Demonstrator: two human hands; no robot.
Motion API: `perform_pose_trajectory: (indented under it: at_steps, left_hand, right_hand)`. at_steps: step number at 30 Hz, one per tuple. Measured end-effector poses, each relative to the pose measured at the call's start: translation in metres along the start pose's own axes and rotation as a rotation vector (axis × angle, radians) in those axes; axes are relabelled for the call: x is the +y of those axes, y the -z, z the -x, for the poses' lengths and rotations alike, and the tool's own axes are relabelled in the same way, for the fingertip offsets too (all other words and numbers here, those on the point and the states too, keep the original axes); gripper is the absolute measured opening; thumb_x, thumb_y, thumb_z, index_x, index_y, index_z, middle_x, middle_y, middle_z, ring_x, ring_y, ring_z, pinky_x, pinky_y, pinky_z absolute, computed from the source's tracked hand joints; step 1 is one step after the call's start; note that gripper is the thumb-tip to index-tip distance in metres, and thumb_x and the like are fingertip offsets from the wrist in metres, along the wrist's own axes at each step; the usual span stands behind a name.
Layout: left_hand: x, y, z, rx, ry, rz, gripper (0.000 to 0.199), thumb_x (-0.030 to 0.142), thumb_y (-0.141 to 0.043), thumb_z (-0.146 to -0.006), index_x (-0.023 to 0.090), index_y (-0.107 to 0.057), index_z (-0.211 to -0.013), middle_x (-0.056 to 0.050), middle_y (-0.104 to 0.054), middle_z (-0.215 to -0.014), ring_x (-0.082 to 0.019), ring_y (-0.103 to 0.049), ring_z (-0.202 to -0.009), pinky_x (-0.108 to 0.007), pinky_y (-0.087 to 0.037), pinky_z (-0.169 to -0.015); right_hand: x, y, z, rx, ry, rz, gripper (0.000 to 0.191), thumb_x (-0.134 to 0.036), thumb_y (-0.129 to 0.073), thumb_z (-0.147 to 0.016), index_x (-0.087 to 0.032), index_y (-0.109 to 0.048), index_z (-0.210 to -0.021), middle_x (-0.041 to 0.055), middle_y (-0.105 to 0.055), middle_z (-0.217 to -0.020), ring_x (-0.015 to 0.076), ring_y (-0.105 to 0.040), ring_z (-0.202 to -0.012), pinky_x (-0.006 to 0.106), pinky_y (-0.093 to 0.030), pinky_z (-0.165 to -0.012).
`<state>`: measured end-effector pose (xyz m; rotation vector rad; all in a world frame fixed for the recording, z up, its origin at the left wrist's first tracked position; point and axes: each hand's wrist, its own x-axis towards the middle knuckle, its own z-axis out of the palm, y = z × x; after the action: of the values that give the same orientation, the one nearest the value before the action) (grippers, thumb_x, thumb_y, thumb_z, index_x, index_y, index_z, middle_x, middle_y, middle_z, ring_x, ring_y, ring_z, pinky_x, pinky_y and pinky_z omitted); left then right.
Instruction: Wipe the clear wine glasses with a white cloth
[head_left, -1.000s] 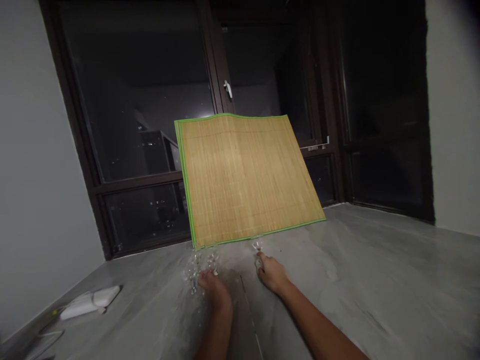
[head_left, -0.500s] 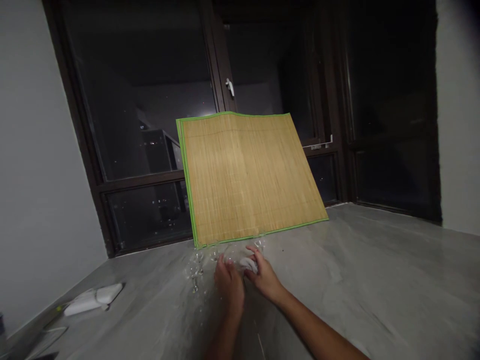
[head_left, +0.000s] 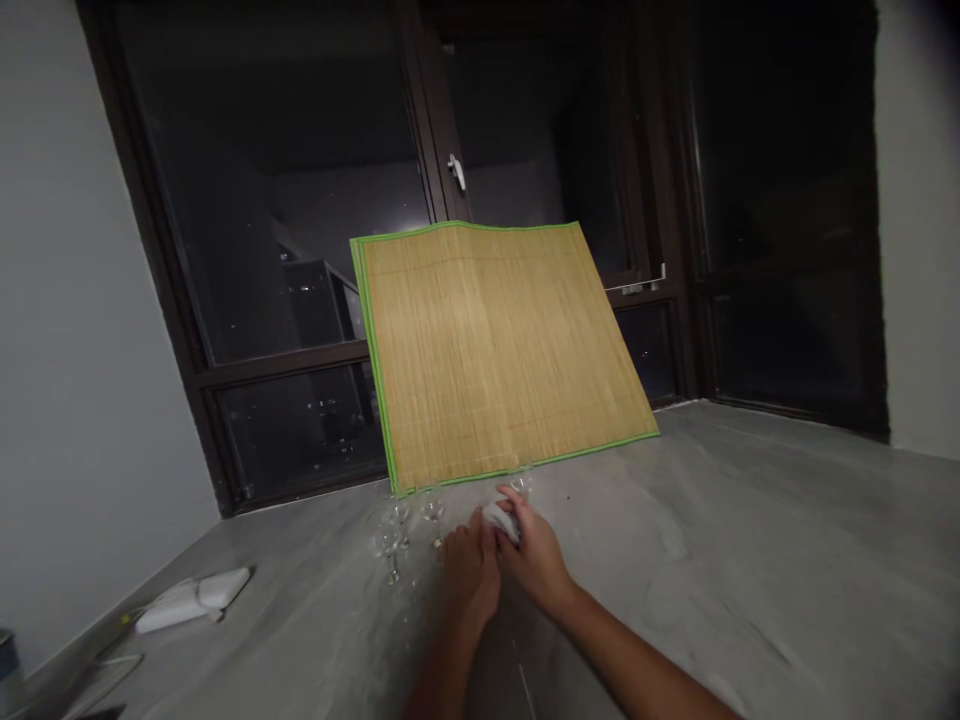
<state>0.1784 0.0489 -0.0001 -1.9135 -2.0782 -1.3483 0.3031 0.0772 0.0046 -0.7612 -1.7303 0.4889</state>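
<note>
L hand: in close to the R one, fingertips up at a white wad; couldn't tell from where I stood if the L hand (head_left: pixel 471 568) had a grip or just touched.
R hand: thumb & fingers of the R hand (head_left: pixel 538 560) clamped on the white wad (head_left: pixel 501 520). Hands tog., low centre.
White wad: btwn the two hands, over the grey surface (head_left: pixel 757 570); cloth or paper, couldn't tell.
Glasses, L side: three clear stemmed glasses (head_left: pixel 388 541) stood upright in a loose group, one just beside the L hand.
Glass, R side: single clear glass (head_left: pixel 522 482) just behind the R fingers; lower part hidden, contact unclear.
Mat: bamboo-type mat (head_left: pixel 487 350) w/ green edging, propped up behind the glasses, in front of the dark window (head_left: pixel 262 200).
Far L: white device (head_left: pixel 195 600) w/ cord, lying nr the wall (head_left: pixel 60 300), well apart from the hands.
</note>
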Motion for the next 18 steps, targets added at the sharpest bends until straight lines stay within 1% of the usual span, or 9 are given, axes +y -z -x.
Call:
perform_pose_trajectory:
  at_steps: [2, 4, 8, 10, 12, 15, 18]
  left_hand:
    - [0.004, 0.002, 0.003, -0.041, -0.048, -0.084, 0.052, 0.046, -0.031, -0.097, 0.021, -0.063, -0.128, -0.013, -0.070, -0.101, -0.031, -0.061, -0.100, -0.046, -0.038, -0.096]
    - [0.008, 0.003, 0.005, -0.061, -0.076, -0.145, 0.051, 0.046, -0.031, -0.097, 0.021, -0.063, -0.129, -0.014, -0.070, -0.102, -0.031, -0.060, -0.102, -0.045, -0.037, -0.096]
    - [0.008, 0.003, 0.006, -0.094, -0.056, -0.200, 0.053, 0.044, -0.028, -0.098, 0.018, -0.057, -0.135, -0.015, -0.068, -0.111, -0.031, -0.057, -0.109, -0.044, -0.036, -0.099]
    - [0.005, 0.001, 0.006, -0.098, -0.040, -0.188, 0.055, 0.043, -0.028, -0.098, 0.016, -0.053, -0.139, -0.016, -0.066, -0.116, -0.031, -0.056, -0.113, -0.045, -0.035, -0.100]
    - [0.004, 0.000, 0.004, -0.075, -0.021, -0.168, 0.054, 0.041, -0.028, -0.098, 0.014, -0.050, -0.140, -0.017, -0.065, -0.120, -0.030, -0.055, -0.116, -0.045, -0.033, -0.102]
    - [0.003, 0.000, 0.002, -0.036, -0.025, -0.177, 0.052, 0.038, -0.029, -0.098, 0.014, -0.051, -0.138, -0.016, -0.064, -0.123, -0.030, -0.053, -0.118, -0.046, -0.029, -0.106]
    - [0.002, 0.001, 0.001, -0.050, -0.033, -0.209, 0.051, 0.040, -0.030, -0.098, 0.015, -0.053, -0.136, -0.016, -0.064, -0.121, -0.030, -0.054, -0.117, -0.047, -0.028, -0.106]
  right_hand:
    - [0.001, 0.005, -0.003, -0.001, -0.021, 0.050, 0.052, -0.022, -0.049, -0.085, -0.022, -0.046, -0.137, 0.0101, -0.064, -0.122, 0.0238, -0.060, -0.113, 0.038, -0.045, -0.101]
    - [0.004, 0.008, -0.005, 0.022, -0.050, 0.050, 0.052, -0.024, -0.048, -0.086, -0.021, -0.045, -0.138, 0.0096, -0.064, -0.120, 0.0236, -0.060, -0.111, 0.036, -0.046, -0.099]
    - [0.015, 0.009, -0.009, 0.138, -0.151, -0.034, 0.052, -0.030, -0.050, -0.085, -0.020, -0.044, -0.135, 0.0079, -0.066, -0.110, 0.0225, -0.063, -0.100, 0.034, -0.049, -0.091]
    - [0.022, 0.008, -0.011, 0.165, -0.190, -0.080, 0.051, -0.031, -0.051, -0.083, -0.019, -0.045, -0.132, 0.0065, -0.067, -0.105, 0.0216, -0.064, -0.094, 0.033, -0.050, -0.088]
    - [0.027, 0.007, -0.012, 0.170, -0.214, -0.100, 0.050, -0.030, -0.052, -0.081, -0.019, -0.046, -0.130, 0.0057, -0.067, -0.101, 0.0215, -0.064, -0.091, 0.033, -0.050, -0.086]
    - [0.029, 0.007, -0.013, 0.160, -0.236, -0.101, 0.051, -0.031, -0.054, -0.078, -0.017, -0.047, -0.127, 0.0068, -0.067, -0.102, 0.0226, -0.064, -0.093, 0.034, -0.049, -0.087]
    - [0.025, 0.008, -0.013, 0.094, -0.214, -0.151, 0.051, -0.034, -0.054, -0.079, -0.017, -0.047, -0.127, 0.0070, -0.067, -0.101, 0.0222, -0.063, -0.093, 0.033, -0.049, -0.086]
